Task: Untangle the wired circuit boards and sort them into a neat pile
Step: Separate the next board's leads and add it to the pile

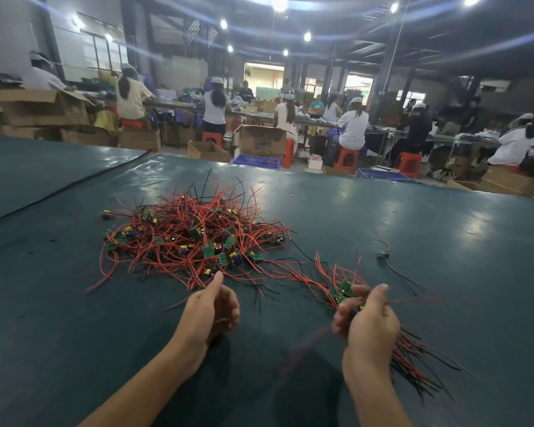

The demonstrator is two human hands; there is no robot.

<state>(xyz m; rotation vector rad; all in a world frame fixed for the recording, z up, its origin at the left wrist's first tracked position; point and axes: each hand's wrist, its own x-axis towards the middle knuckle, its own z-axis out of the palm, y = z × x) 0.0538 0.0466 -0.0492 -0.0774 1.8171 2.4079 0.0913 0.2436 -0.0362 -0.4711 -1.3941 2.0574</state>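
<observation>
Wired circuit boards [198, 238], small green boards on red and black leads, lie in a tangled heap at mid-table, just beyond the hands. Right hand [367, 322]: fingers and thumb curled round a gathered bunch [344, 291] of boards, whose leads trail past the wrist toward the near right. Left hand [213, 309]: fingers loosely curled, thumb out, nothing visible in it, just short of the heap's near edge. One stray board [384, 255] lies apart on the green table [413, 217], right of the heap.

Likely faults from here:
- A lead pulled from the heap's edge may drag its neighbours along, since the wires cross thickly.
- A hard tug may strain a joint where a wire meets its board.
- The bunch's forward leads lie near the heap's outlying wires and may snag on them.
- The grip may slip as the bunch grows.

Seated workers [353, 127] fill the benches beyond.
</observation>
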